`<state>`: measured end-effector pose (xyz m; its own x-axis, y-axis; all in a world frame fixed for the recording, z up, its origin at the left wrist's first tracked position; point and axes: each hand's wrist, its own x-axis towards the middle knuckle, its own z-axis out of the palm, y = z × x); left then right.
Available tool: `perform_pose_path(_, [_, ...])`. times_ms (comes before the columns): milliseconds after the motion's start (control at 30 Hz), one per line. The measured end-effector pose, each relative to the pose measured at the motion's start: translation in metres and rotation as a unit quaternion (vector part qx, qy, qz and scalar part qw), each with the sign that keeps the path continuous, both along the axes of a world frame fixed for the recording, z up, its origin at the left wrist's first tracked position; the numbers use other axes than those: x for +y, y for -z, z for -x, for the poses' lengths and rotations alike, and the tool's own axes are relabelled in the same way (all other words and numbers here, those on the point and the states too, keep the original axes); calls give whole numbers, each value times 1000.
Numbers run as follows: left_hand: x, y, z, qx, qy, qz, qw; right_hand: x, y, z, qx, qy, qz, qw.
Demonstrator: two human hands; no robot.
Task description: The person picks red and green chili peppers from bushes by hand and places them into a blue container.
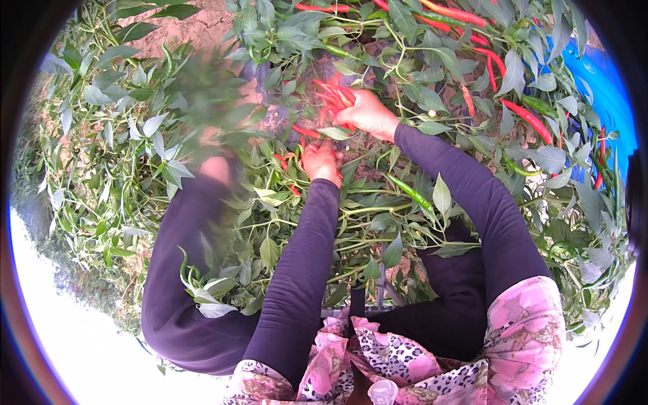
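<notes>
Several red chili peppers (334, 96) are gathered in my right hand (365, 115), their tips pointing up and left above the soil. My left hand (321, 161) is lower and to the left among the leaves, closed around red chili peppers that show between its fingers; whether they are still on the plant cannot be told. One red chili (306, 131) lies just above my left hand. A green chili (410, 193) hangs below and to the right of it. Further red chilies (529, 120) hang on the chili plant (435, 61) at the upper right.
A blue plastic container (597, 91) stands behind foliage at the far right. Dense chili plants (101, 192) fill the left side, with a blurred leaf close to the camera. Bare soil (187, 25) shows at the top. My bent legs (187, 304) are spread on both sides of the plants.
</notes>
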<state>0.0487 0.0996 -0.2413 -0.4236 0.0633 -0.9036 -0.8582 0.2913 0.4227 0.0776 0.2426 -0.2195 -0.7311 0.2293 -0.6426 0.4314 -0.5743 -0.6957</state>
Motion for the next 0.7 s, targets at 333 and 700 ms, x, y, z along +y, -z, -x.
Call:
perform_pose_path(333, [0, 19, 8, 32, 100, -57, 993, -3, 22, 22, -36, -114, 7, 993])
perform_pose_path(700, [4, 9, 3, 84, 157, -49, 983, -18, 41, 19, -32, -175, -220, 959])
